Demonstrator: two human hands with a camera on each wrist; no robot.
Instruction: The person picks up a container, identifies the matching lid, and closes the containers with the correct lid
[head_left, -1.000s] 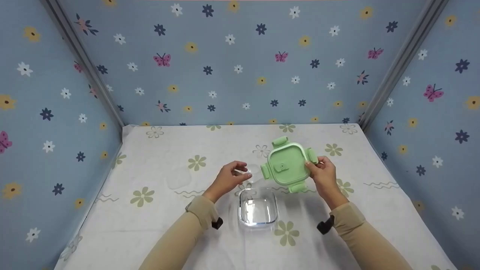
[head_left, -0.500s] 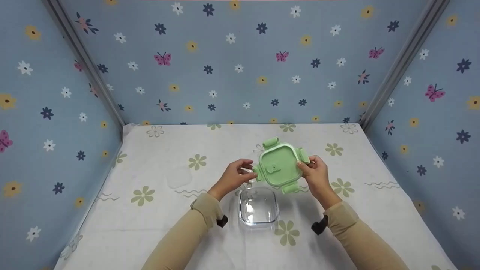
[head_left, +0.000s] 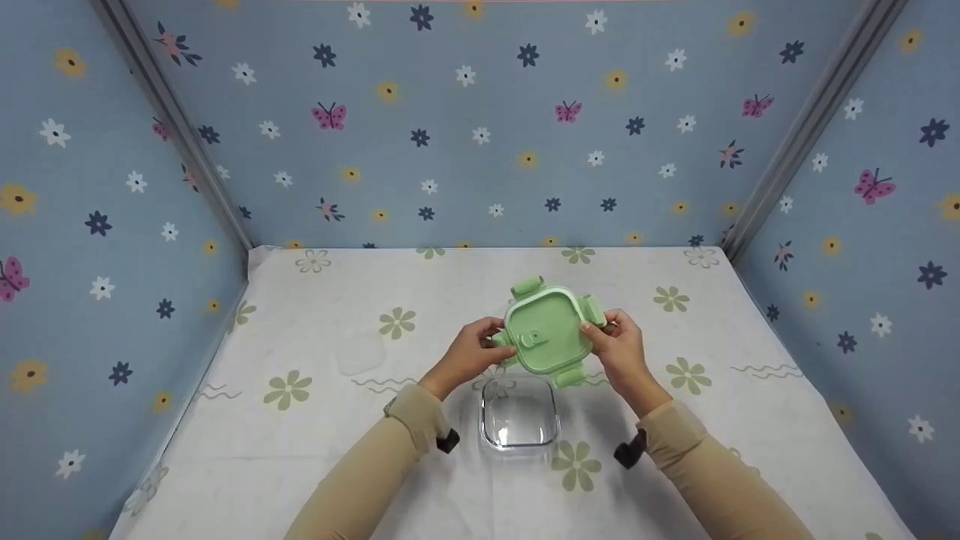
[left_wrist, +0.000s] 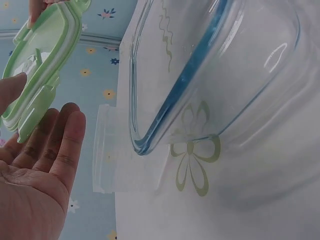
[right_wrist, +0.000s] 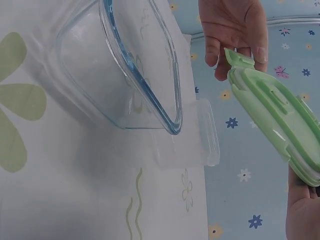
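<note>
A light green square lid (head_left: 553, 330) with flip clips on its sides is held tilted above the table in the head view. My right hand (head_left: 621, 351) pinches its right edge, thumb on the face and fingers behind. My left hand (head_left: 466, 355) is at the lid's left clip, its thumb on top and its fingers behind; in the left wrist view those fingers (left_wrist: 70, 145) look fairly straight. Below the lid a clear glass food container (head_left: 519, 442) stands on the cloth, its top uncovered.
A clear plastic box (right_wrist: 187, 140) stands behind the glass container, mostly hidden by the lid in the head view. A flat translucent piece (head_left: 360, 352) lies to the left on the flowered cloth (head_left: 300, 465). Patterned blue walls (head_left: 480, 172) enclose the table's back and sides.
My right hand has carried the lid to the left. My left hand, apart from the lid a second ago, now has its thumb and fingers at the left clip. The glass container stays put.
</note>
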